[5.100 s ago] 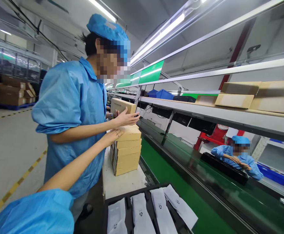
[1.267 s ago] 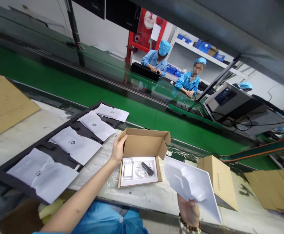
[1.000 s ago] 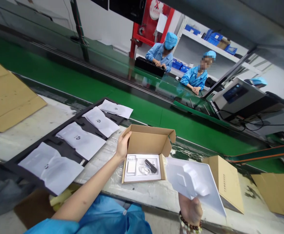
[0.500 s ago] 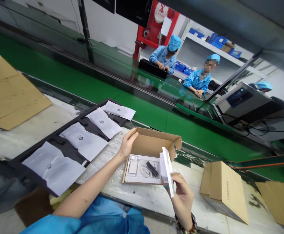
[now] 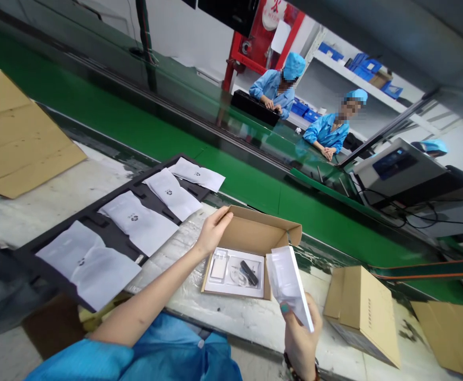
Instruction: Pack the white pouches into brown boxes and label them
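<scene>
An open cardboard box [image 5: 255, 231] stands on the bench in front of me. My left hand [image 5: 214, 228] grips the upper left corner of its raised lid. Inside lies a white tray [image 5: 225, 288] with a white block-shaped piece [image 5: 218, 266], a coiled white cable [image 5: 237, 276] and a black stick-like piece [image 5: 249, 272]. To the right of the box, my right hand [image 5: 302, 330] is closed on the lower end of a white plastic tray [image 5: 289, 280], tilted and held in the air. Its thumb presses on the inner side; the other fingers are mostly behind it.
A black foam tray [image 5: 96, 225] at left bears several white pouches [image 5: 147, 219]. Flat cardboard [image 5: 25, 143] lies at far left. A closed carton [image 5: 364, 312] and more cardboard [image 5: 449, 330] are at right. Beyond the green conveyor [image 5: 255, 185], co-workers [image 5: 326, 132] sit.
My right hand has turned the white plastic tray so its hollow side faces me, and moved it slightly right, away from the box. My left hand keeps its hold on the lid.
</scene>
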### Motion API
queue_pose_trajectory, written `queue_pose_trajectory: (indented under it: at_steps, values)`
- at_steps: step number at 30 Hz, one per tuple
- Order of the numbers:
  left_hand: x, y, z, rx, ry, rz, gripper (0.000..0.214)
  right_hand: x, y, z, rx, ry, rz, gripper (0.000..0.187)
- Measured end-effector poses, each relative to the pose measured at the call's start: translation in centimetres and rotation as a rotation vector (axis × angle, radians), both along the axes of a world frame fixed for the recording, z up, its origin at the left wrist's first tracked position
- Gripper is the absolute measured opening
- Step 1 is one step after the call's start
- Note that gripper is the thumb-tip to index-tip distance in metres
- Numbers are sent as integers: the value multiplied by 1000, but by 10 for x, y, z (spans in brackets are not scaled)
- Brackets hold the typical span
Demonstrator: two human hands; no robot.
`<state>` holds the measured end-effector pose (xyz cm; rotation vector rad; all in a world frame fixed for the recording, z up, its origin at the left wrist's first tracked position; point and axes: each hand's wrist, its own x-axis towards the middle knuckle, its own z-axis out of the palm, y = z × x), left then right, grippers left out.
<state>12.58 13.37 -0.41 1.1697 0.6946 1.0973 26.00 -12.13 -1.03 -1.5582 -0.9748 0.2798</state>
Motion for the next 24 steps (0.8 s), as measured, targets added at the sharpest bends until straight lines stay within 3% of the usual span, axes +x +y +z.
queue_pose_trajectory:
  at_steps: [2, 5, 7, 12, 16, 20, 22, 24]
  values:
    - [-1, -1, 1, 47, 25, 12, 25, -15, 12, -3, -96, -88, 138, 17]
    - [-2, -3, 1, 104, 67, 34, 19, -36, 33, -10, -342, -351, 397, 46]
    - [-2, -3, 2, 134, 90, 43, 17, -42, 44, -14, -483, -483, 467, 56]
    - [-14, 3, 6, 184, 132, -34, 15, -28, 50, -16, -561, -585, 641, 61]
    - [-33, -6, 9, 206, 204, -124, 23, -25, 50, -18, -567, -682, 624, 53]
    - [-65, -39, -1, 294, 403, -105, 55, -31, 47, -41, -510, -889, 546, 58]
    - [-93, -44, -7, 415, 545, -33, 67, -28, 49, -60, -398, -1021, 464, 55]
    - [-132, -30, -9, 620, 785, 12, 60, -19, 55, -77, -261, -1112, 382, 49]
